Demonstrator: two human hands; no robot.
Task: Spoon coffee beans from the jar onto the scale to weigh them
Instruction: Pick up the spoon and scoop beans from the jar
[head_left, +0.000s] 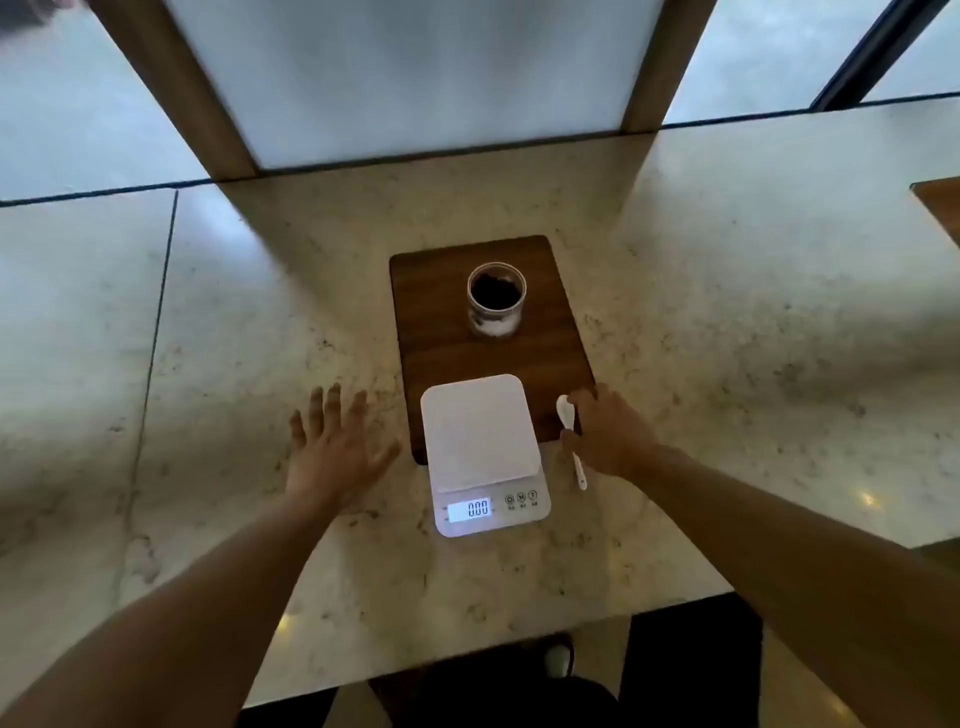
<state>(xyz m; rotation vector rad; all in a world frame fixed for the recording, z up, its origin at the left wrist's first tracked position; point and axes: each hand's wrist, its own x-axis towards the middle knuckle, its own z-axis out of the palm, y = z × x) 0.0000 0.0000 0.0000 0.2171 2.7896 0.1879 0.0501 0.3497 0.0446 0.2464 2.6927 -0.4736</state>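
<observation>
two bare hands are out over the stone counter (727, 291): the right hand (608, 436) is curled down onto a small white spoon (570, 436) lying beside the scale, fingers on its handle though whether it is truly gripped i cannot tell, while the left hand (332, 447) is spread flat and holds nothing. between them sits a white scale (480, 441) with a bare platform and a lit display reading 0.00, its far part resting on a dark wooden board (436, 322). further back on that board stands a clear lidless jar (496, 301), upright, with dark coffee beans (496, 291) inside.
</observation>
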